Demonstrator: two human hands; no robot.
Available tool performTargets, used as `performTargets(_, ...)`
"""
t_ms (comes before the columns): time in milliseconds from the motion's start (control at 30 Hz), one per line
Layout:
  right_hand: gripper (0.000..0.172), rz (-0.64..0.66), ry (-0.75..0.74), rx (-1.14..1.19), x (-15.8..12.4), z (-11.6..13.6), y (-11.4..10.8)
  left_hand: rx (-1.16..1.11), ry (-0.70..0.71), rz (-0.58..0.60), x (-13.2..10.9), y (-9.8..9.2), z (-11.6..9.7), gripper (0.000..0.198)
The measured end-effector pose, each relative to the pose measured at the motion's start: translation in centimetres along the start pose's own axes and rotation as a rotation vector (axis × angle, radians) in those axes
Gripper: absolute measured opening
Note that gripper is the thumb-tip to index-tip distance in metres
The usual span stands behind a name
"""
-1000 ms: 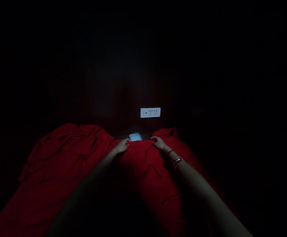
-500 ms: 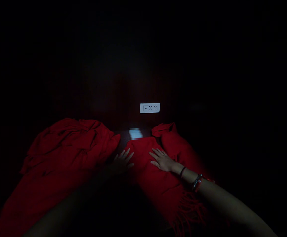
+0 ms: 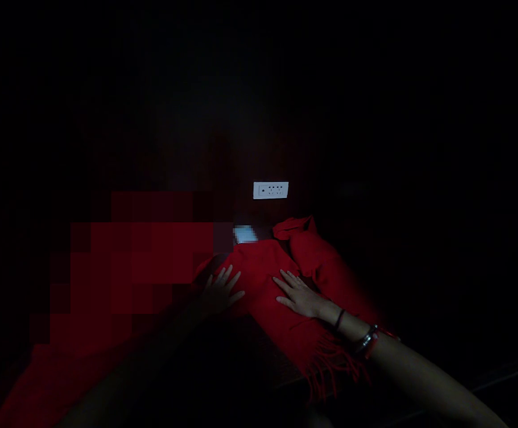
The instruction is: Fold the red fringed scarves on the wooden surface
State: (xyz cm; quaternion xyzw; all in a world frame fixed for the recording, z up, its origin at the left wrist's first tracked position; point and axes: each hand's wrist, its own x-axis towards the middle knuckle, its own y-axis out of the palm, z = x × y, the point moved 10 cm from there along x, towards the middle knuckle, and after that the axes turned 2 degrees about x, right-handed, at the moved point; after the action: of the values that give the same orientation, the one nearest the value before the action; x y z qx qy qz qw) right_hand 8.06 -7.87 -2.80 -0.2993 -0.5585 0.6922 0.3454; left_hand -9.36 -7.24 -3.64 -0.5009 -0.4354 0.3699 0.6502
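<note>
A red scarf [image 3: 263, 261] with a fringed end lies spread out in the middle, its tassels toward me on the right. My right hand [image 3: 298, 296] rests flat on it near its right edge, fingers spread, with bands around the wrist. At the scarf's left edge is my left hand [image 3: 223, 290], fingers also stretched apart; deep shadow covers its wrist and forearm. Neither hand grips anything. Another part of red cloth [image 3: 330, 261] runs along the right, bunched at its far end.
A large heap of red cloth [image 3: 120, 273], partly pixelated, lies on the left. Beyond the scarf is a small bright, blurred rectangle [image 3: 245, 234]. A white socket panel [image 3: 270, 190] is on the dark wall behind. Most surroundings are too dark to make out.
My right hand has shifted slightly right and the scarf beneath it lies a little differently, its fringe higher in view. My left hand has barely moved.
</note>
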Motion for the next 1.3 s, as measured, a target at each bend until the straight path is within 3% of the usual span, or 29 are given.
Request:
performTargets(167, 0.055, -0.038, 0.303, -0.059, -1.9, -1.6, -2.3, 0.022, 0.02, -0.174, 0.1, -2.4, -2.2, 0.057)
performTargets(267, 0.048, 0.022, 0.292, -0.045, -1.9, -1.5, -2.2, 0.004, 0.019, -0.162, 1.2, -2.6, -2.6, 0.054)
performTargets(333, 0.042, -0.003, 0.237, 0.056, -1.4, -1.8, -3.0, -0.002, -0.033, -0.102, 2.3, -2.7, -1.7, 0.05)
performTargets(433, 0.035, -0.13, 0.195, 0.241, -0.9, -3.3, -6.1, -0.03, -0.081, 0.007, 3.8, -3.0, 0.1, 0.038)
performTargets(533, 0.033, -0.205, 0.236, 0.321, -1.3, -5.3, -8.3, -0.055, -0.134, 0.014, 4.3, -3.8, 1.8, 0.037)
performTargets(600, 0.037, -0.167, 0.258, 0.3, -1.8, -5.8, -7.9, -0.092, -0.107, 0.011, 4.4, -3.7, 2.1, 0.035)
performTargets(700, 0.054, 0.005, 0.222, 0.284, -2.5, -5.1, -4.8, -0.14, 0.027, 0.059, 4.4, -2.7, 1.5, 0.04)
performTargets(800, 0.066, 0.064, 0.12, 0.358, -2.6, -4.1, -3.1, -0.129, -0.028, 0.02, 4.7, -2.8, 2.9, 0.035)
performTargets(900, 0.058, -0.035, 0.095, 0.473, -2.2, -4.8, -4.8, -0.248, -0.171, -0.115, 5.0, -4.6, 5.5, 0.033)
performTargets(1000, 0.054, -0.102, 0.168, 0.548, -2.0, -6.8, -7.3, -0.45, -0.303, -0.215, 4.8, -6.0, 8.2, 0.031)
performTargets(1133, 0.052, -0.093, 0.238, 0.638, -2.7, -7.8, -9.3, -0.576, -0.376, -0.215, 4.5, -6.3, 9.6, 0.029)
performTargets(1300, 0.05, -0.105, 0.232, 0.694, -3.4, -7.9, -9.9, -0.469, -0.349, -0.1, 4.5, -5.8, 8.7, 0.034)
